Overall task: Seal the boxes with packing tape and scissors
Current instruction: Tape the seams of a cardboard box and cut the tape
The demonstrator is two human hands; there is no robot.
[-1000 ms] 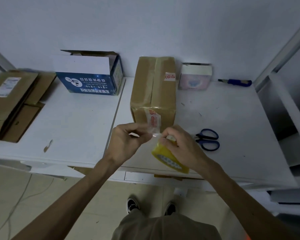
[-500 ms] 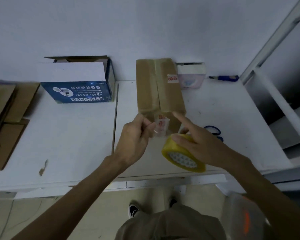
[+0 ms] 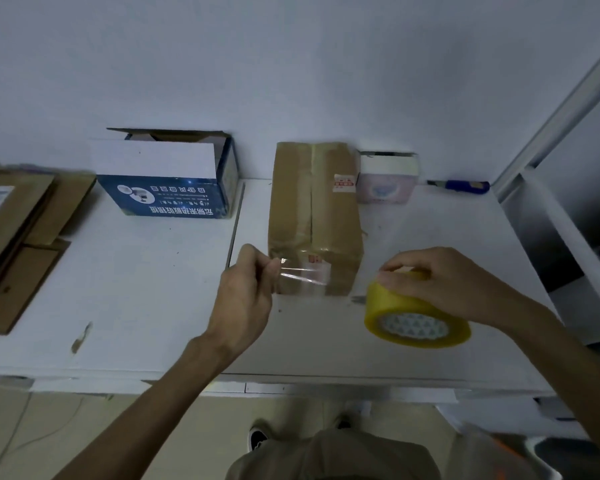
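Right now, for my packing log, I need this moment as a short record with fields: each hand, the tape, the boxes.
left hand: pinches the free end of the tape strip
right hand: grips the yellow tape roll
tape strip: clear, drawn across the near end of the brown box; contact unclear
brown box: closed, on the table
blue box: top open, back left
flat cardboard: stacked at far left

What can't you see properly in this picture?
Head view:
- The tape strip: clear, it fades from sight between the left hand and the roll.
- The flat cardboard: cut off by the left edge.
- The blue box: inside hidden by its white flap; print too small to read.
- The roll's top: covered by the right hand.
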